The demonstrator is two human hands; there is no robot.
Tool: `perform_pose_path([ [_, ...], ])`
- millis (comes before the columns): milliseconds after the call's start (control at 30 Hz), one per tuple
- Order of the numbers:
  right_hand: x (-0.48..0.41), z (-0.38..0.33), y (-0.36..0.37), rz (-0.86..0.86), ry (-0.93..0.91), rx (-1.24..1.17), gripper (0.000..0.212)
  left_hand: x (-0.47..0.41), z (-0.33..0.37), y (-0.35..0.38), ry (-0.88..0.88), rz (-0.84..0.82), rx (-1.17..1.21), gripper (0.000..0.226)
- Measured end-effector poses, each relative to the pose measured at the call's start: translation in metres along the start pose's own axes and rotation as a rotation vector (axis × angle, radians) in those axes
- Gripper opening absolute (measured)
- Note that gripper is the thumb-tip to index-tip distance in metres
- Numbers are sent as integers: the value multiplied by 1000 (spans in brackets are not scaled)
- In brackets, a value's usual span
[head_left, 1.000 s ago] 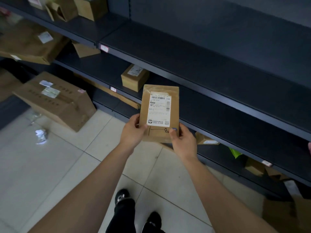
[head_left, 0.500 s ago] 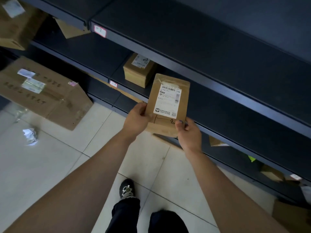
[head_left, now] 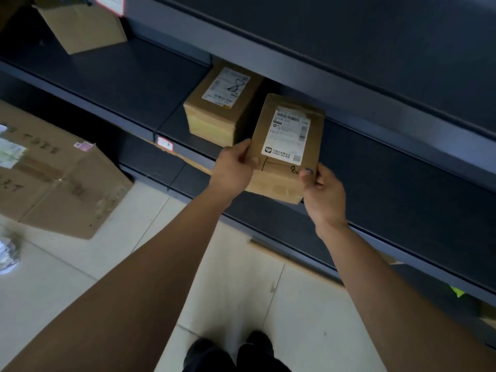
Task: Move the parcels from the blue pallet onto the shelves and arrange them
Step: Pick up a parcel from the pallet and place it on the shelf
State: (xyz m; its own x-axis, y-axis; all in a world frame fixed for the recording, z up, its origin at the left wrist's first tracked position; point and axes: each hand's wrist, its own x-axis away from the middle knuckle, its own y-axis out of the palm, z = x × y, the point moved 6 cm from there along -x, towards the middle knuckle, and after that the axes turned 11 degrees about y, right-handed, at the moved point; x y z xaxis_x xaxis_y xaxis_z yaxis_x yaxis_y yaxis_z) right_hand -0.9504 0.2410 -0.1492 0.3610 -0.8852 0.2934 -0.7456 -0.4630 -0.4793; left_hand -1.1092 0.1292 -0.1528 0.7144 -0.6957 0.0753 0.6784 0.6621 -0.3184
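I hold a small brown cardboard parcel with a white shipping label on top, over the front edge of a dark metal shelf. My left hand grips its near left corner, thumb on top. At the near right corner my right hand grips it the same way. Another labelled brown parcel stands on the same shelf just to the left, close beside the held one.
A large cardboard box lies on the tiled floor at the left, with crumpled paper near it. One more box stands on the shelf above at the upper left. Lower shelves run below; my feet show at the bottom.
I have stepped closer to the shelving and carried the parcel forward and up to the shelf edge, beside the parcel standing there. Both hands keep the same hold.
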Motion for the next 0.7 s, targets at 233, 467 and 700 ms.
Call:
perform_pose_path([
  [233,-47,14,16,32,-54,-62,31,-40,-23,18,45,125,10,37],
  [467,-74,27,21,65,-84,-63,23,-60,-39,35,106,107,4,43],
  [700,-91,32,14,86,-85,-1,33,-68,-38,49,126,106,11,46],
])
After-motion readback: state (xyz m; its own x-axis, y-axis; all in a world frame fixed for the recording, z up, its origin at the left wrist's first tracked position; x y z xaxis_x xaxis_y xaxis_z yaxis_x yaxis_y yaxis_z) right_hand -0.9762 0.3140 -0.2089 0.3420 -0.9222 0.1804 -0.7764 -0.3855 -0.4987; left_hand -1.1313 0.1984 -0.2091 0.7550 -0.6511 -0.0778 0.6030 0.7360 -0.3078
